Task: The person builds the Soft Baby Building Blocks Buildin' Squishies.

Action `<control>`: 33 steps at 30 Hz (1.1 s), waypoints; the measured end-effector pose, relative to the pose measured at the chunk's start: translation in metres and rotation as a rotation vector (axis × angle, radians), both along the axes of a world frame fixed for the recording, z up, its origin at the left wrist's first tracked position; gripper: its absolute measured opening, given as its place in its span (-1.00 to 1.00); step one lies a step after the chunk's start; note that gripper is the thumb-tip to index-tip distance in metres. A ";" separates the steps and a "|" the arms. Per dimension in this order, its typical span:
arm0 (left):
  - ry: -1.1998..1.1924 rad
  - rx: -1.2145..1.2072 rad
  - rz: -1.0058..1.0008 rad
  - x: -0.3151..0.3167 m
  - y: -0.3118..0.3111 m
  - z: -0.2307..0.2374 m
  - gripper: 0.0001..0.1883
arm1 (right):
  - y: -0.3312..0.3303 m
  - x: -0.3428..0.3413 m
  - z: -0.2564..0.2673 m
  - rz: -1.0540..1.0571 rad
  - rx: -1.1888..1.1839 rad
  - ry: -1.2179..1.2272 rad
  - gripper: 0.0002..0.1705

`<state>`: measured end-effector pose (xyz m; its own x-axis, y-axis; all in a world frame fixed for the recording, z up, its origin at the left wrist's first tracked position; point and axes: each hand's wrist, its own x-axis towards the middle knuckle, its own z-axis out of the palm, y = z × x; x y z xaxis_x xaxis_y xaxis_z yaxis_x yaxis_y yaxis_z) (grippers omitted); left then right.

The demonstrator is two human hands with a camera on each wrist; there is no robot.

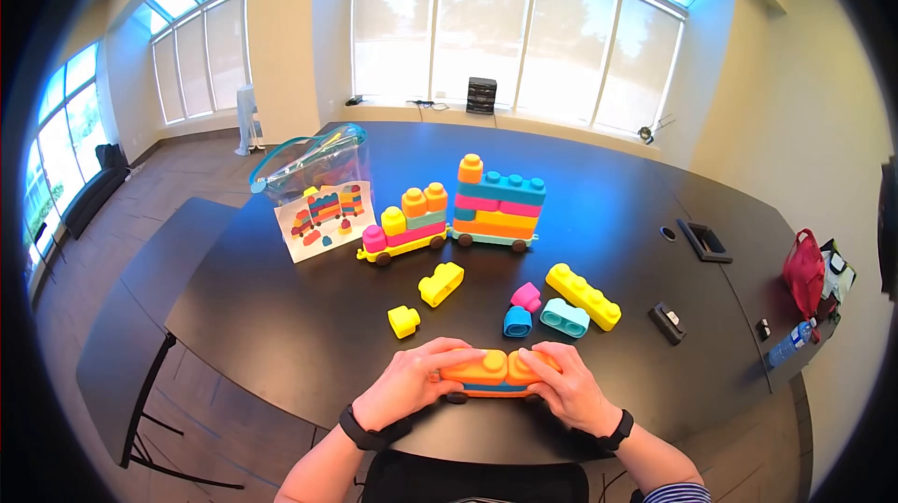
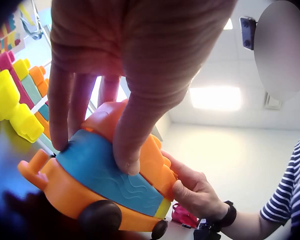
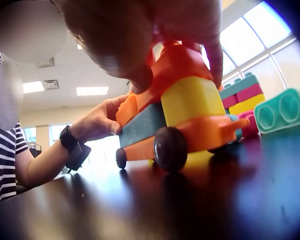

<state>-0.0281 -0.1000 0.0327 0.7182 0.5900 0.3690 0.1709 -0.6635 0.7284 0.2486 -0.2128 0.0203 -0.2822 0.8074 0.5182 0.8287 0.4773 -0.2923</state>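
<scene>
An orange wheeled base [image 3: 205, 131] stands on the dark table near its front edge. On it sit a blue block [image 2: 97, 160] and, toward the right hand's end, a yellow block [image 3: 192, 101]. Two orange blocks lie side by side on top, the left one [image 1: 477, 369] under the left hand [image 1: 412, 379] and the right one [image 3: 177, 70] under the right hand [image 1: 571, 389]. The left thumb and fingers grip the blue block and the orange one above it. With thumb and fingers the right hand pinches the right orange block. Some fingertips are hidden behind the blocks.
Beyond the hands lie loose yellow blocks [image 1: 441, 284], a pink block [image 1: 527, 297], a blue block [image 1: 517, 321], a teal block [image 1: 565, 318] and a long yellow block [image 1: 583, 297]. Farther back stand two block wagons [image 1: 500, 213], a clear bag [image 1: 323, 161] and a picture card [image 1: 325, 220].
</scene>
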 end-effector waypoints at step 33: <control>0.037 -0.035 0.015 0.005 -0.007 0.003 -0.31 | 0.016 0.000 0.016 0.008 -0.087 0.119 -0.61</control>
<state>-0.0236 -0.1073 0.0354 0.7220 0.6126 0.3216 0.2074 -0.6351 0.7440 0.2483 -0.1973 0.0358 -0.2299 0.8487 0.4762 0.7820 0.4524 -0.4288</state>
